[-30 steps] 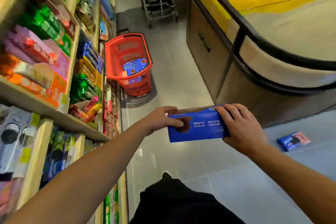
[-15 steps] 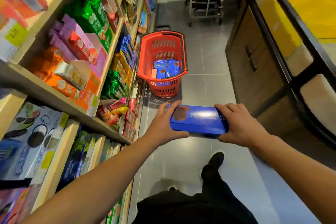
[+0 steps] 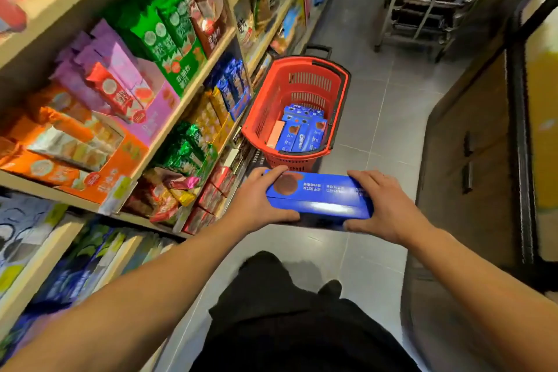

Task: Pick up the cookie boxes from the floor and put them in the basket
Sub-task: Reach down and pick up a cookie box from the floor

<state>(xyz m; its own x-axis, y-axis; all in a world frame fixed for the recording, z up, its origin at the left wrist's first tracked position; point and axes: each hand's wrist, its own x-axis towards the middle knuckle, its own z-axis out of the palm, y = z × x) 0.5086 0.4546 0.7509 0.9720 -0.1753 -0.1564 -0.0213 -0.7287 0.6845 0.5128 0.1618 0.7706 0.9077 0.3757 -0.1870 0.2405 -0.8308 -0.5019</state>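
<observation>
In the head view, a long blue cardboard cookie box [image 3: 318,198] is held level above the grey tiled floor [image 3: 389,118], gripped at its ends by the left hand [image 3: 256,201] and the right hand [image 3: 383,205], fingers curled over its top edge and thumbs at its near side. Just beyond the box, a red plastic shopping basket [image 3: 259,112] with black handles is seen on the floor, with several blue cookie boxes [image 3: 302,133] lying inside. Pale wooden shelves [image 3: 169,127] packed with bright snack packets are pressed close along the basket's left. A dark wooden cabinet [image 3: 465,142] is seen at the right, a metal trolley rack [image 3: 428,0] farther back. Black trousers [image 3: 287,326] are seen below.
</observation>
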